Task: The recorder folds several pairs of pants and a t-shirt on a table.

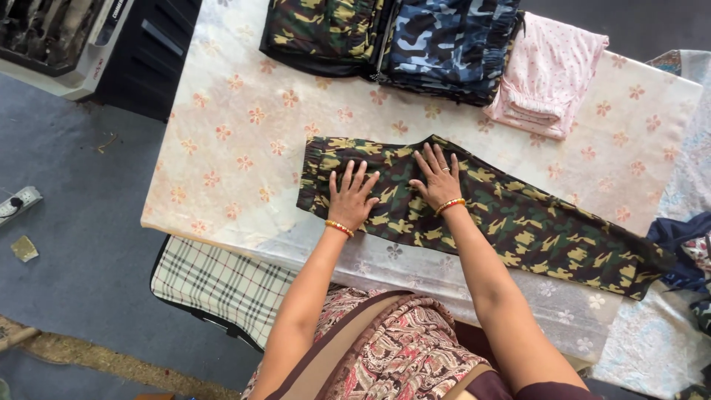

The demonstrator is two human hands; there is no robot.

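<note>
both hands, left hand (350, 198) and right hand (438, 180), lay flat with fingers spread on the camo trousers (474, 211) on the table (244, 141); folded clothes (444, 52) sat beyond.

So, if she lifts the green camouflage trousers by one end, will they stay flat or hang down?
The camouflage trousers probably hang limp: soft cloth, pressed flat under the left hand and right hand. Likely light. Pushed, they would probably bunch up on the flowered sheet.
</note>
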